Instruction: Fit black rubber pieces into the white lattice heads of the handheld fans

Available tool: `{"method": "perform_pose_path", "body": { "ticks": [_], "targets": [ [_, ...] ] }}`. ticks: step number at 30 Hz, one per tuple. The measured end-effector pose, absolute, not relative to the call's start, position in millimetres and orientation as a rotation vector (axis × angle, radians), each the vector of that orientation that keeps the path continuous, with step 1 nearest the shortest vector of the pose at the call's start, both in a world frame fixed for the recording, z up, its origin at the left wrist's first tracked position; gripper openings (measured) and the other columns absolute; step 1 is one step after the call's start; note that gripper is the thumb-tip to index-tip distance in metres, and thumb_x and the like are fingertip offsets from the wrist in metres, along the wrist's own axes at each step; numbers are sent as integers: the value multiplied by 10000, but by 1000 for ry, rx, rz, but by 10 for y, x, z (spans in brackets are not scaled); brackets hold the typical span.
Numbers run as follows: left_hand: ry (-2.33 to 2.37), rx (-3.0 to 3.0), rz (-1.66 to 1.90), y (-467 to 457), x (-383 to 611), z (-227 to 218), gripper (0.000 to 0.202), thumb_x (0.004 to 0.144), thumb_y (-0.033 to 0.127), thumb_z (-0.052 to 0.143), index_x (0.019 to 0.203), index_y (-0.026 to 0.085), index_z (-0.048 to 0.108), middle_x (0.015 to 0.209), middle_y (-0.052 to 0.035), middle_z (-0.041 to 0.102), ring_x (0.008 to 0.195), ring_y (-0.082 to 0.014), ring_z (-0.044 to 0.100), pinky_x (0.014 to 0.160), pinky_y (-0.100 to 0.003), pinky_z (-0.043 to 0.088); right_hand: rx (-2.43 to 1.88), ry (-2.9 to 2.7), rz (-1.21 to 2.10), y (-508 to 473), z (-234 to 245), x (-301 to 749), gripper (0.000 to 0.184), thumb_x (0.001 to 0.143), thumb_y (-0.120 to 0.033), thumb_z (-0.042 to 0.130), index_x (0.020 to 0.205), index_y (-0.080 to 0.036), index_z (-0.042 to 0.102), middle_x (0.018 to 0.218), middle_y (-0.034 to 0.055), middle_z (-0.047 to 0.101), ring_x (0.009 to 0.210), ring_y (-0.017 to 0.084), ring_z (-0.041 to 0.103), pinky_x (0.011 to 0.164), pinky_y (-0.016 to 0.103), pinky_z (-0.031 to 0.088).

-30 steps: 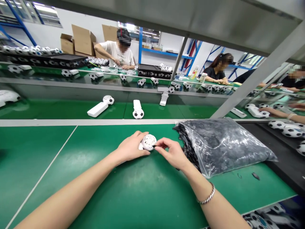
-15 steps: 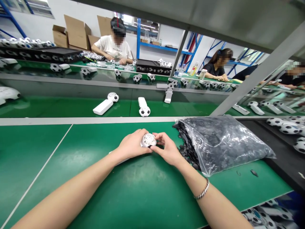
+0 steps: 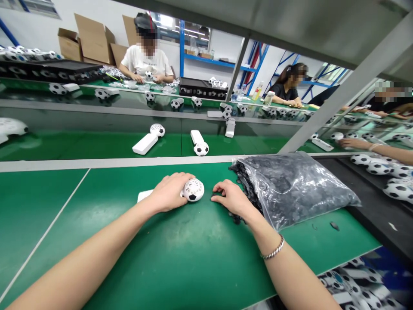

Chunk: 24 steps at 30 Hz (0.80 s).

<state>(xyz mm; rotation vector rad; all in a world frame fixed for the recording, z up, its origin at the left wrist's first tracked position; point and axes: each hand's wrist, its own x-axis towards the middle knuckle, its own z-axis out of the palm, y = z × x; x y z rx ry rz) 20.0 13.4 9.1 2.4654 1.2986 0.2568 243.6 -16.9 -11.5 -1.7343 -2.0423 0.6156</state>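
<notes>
My left hand [image 3: 171, 191] is wrapped round a white device with a soccer-ball head [image 3: 194, 190] and a straight handle, which lies on the green table. The ball has an open lattice on top and black patches lower down. My palm and fingers cover the part between the ball and the handle. To the right, apart from the ball, my right hand [image 3: 229, 196] pinches a small black piece [image 3: 214, 196] between thumb and fingers. Close behind that hand, loose black pieces [image 3: 245, 181] spill from the mouth of a clear plastic bag [image 3: 303, 189].
Beyond the table's pale edge, similar white devices [image 3: 200, 144] lie on a green conveyor belt [image 3: 97, 148]. At right, a black tray [image 3: 364, 215] holds several ball-headed devices, and a co-worker's arm [image 3: 390, 148] reaches in. A slanted metal post [image 3: 322, 103] stands beyond the bag.
My right hand has moved off the ball to the right, toward the bag, and now pinches a black piece. The ball has tilted, showing black patches. A co-worker's arm has appeared at right.
</notes>
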Motion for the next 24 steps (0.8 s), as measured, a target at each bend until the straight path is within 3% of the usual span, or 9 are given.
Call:
{"method": "perform_pose_path", "body": {
  "ticks": [5,8,13,17,20,24],
  "targets": [
    [1281,2682,289,162,187,57,661,660,28,408,1247,332,403,1110,-33,511,993,-240,446,801,-368,361,-1675,-2073,686,-205,-85,2367,97,723,-140,645,735,-202,571,682,-26,542,632,120,513,579,226,387],
    [1191,2740,326,179,190,52,644,681,5,367,1232,333,428,1015,-42,515,950,-223,441,833,-370,340,-1508,-2021,814,-236,-39,2337,51,793,-170,561,806,-218,547,592,-60,500,541,100,469,521,208,362],
    [1106,2720,329,227,167,51,618,694,26,372,1225,335,434,985,-37,514,938,-218,437,835,-360,335,-1295,-1797,1075,-261,-45,2300,79,815,-235,546,883,-197,541,715,-25,550,625,111,531,553,210,428],
    [1114,2712,338,209,163,47,617,684,37,392,1230,322,427,1001,-34,520,959,-217,440,860,-365,331,-1276,-1900,753,-256,-35,2300,50,787,-221,597,830,-199,611,814,9,548,718,127,521,655,239,437],
    [1131,2669,359,149,193,56,643,663,161,533,1275,279,373,1130,-51,485,1051,-249,405,926,-398,305,-1330,-1882,577,-254,-6,2311,59,794,-225,592,752,-197,624,748,5,536,676,124,502,664,253,430],
    [1186,2575,386,91,255,59,772,622,453,656,1294,227,352,1191,-80,472,1118,-280,372,993,-459,244,-1317,-1712,901,-270,23,2305,124,809,-244,545,898,-185,607,732,-3,533,586,106,509,551,233,453]
  ]
}}
